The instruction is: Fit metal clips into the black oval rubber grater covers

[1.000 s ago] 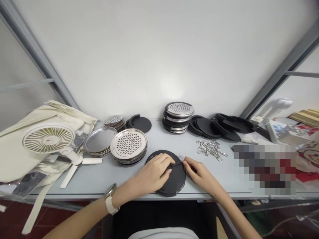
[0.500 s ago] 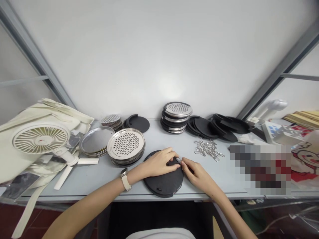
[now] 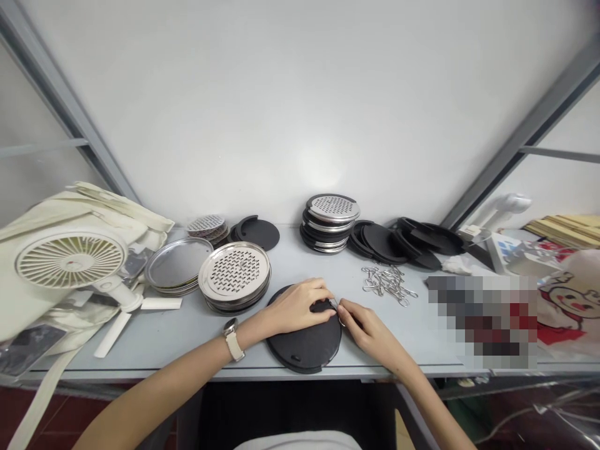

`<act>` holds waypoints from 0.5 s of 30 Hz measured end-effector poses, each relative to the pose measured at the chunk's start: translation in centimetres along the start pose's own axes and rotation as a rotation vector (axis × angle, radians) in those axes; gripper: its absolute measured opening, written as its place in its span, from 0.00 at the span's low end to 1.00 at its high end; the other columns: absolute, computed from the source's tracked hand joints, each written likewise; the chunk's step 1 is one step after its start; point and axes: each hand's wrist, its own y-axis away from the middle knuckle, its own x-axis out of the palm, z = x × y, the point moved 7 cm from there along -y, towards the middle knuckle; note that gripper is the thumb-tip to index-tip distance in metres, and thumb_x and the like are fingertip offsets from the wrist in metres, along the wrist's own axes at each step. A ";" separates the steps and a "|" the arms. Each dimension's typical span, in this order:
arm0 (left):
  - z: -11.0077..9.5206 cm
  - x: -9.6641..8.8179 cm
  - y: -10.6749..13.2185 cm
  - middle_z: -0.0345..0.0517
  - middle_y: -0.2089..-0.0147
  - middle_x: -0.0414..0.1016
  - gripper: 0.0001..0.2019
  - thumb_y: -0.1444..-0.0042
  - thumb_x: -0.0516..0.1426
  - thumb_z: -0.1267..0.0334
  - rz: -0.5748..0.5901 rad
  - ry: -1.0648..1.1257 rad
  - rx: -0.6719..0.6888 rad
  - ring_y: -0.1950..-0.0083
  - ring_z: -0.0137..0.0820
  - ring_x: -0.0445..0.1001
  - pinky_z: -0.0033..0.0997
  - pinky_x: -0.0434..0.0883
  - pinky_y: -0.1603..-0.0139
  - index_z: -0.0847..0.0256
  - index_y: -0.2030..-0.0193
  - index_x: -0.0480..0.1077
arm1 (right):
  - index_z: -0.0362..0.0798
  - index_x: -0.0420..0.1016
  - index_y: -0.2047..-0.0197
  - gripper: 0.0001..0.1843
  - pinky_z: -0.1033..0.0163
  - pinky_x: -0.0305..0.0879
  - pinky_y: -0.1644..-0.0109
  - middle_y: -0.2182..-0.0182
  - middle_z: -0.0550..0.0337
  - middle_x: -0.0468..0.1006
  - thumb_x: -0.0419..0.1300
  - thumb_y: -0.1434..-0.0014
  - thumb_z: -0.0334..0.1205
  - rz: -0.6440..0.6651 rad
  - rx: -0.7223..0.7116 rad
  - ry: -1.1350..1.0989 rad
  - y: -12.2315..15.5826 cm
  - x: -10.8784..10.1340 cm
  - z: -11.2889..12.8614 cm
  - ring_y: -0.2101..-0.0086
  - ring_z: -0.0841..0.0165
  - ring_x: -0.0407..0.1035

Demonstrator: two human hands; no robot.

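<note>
A round black disc [image 3: 304,350] lies flat near the front edge of the table. Across its upper part rests my left hand [image 3: 302,306], with fingers and thumb curled in a grip at its right side. My right hand [image 3: 368,328] pinches a small metal wire clip [image 3: 335,302] at the disc's upper right edge, close to my left fingertips. Part of the clip is hidden by the fingers. Right of my hands lies a loose pile of similar wire clips [image 3: 387,282]. A stack of metal grater plates [image 3: 234,272] stands to the left.
Behind are a stack of black-rimmed grater discs [image 3: 330,222], black round parts [image 3: 384,242] and more black discs [image 3: 260,234]. Plain metal lids [image 3: 178,265] and a white fan [image 3: 72,259] sit left. A printed bag [image 3: 569,303] is at right.
My right hand has shifted slightly with the wire clip at the disc's edge, its fingers curled closer. The whole view has moved a little; my left hand keeps its place on the disc.
</note>
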 end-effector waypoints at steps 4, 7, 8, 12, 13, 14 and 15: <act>0.0 0.0 0.1 0.43 0.59 0.68 0.12 0.40 0.56 0.60 0.001 -0.019 -0.013 0.59 0.30 0.71 0.28 0.68 0.57 0.60 0.50 0.71 | 0.49 0.58 0.73 0.18 0.66 0.56 0.69 0.77 0.66 0.64 0.43 0.31 0.44 0.009 0.010 -0.014 0.0 0.1 -0.2 0.75 0.69 0.61; 0.1 0.0 0.2 0.43 0.59 0.67 0.13 0.40 0.57 0.59 0.001 -0.039 -0.026 0.59 0.30 0.70 0.28 0.69 0.57 0.61 0.51 0.70 | 0.50 0.57 0.73 0.18 0.66 0.56 0.69 0.77 0.66 0.64 0.43 0.31 0.45 0.022 0.014 -0.029 0.0 0.1 -0.2 0.74 0.69 0.60; 0.1 0.1 0.2 0.43 0.58 0.67 0.13 0.41 0.57 0.59 -0.002 -0.045 -0.029 0.59 0.30 0.70 0.28 0.69 0.57 0.61 0.51 0.70 | 0.50 0.57 0.73 0.19 0.66 0.56 0.69 0.77 0.66 0.63 0.42 0.31 0.45 0.024 0.016 -0.032 -0.1 0.2 -0.2 0.75 0.69 0.60; 0.2 0.1 0.2 0.43 0.58 0.66 0.12 0.41 0.57 0.59 -0.014 -0.064 -0.022 0.60 0.30 0.70 0.28 0.69 0.57 0.62 0.53 0.70 | 0.50 0.55 0.73 0.19 0.66 0.54 0.70 0.78 0.66 0.61 0.42 0.31 0.47 0.019 0.023 -0.039 0.0 0.1 -0.3 0.75 0.69 0.58; 0.2 0.1 0.2 0.43 0.58 0.66 0.12 0.40 0.57 0.59 -0.012 -0.067 -0.016 0.60 0.30 0.70 0.28 0.68 0.58 0.62 0.53 0.70 | 0.50 0.55 0.73 0.19 0.66 0.54 0.70 0.78 0.67 0.60 0.42 0.31 0.47 0.021 0.023 -0.041 0.0 0.2 -0.3 0.75 0.69 0.58; 0.2 0.1 0.2 0.43 0.58 0.66 0.12 0.40 0.57 0.58 -0.007 -0.069 -0.010 0.60 0.30 0.70 0.28 0.68 0.58 0.61 0.53 0.70 | 0.50 0.55 0.73 0.19 0.66 0.54 0.70 0.78 0.67 0.60 0.42 0.31 0.46 0.026 0.023 -0.044 0.0 0.2 -0.3 0.75 0.70 0.57; 0.2 0.1 0.2 0.43 0.58 0.66 0.11 0.40 0.57 0.58 -0.005 -0.070 -0.006 0.60 0.30 0.70 0.28 0.68 0.59 0.61 0.53 0.70 | 0.50 0.55 0.73 0.19 0.66 0.54 0.70 0.78 0.67 0.60 0.42 0.31 0.46 0.030 0.023 -0.047 0.0 0.2 -0.3 0.75 0.70 0.57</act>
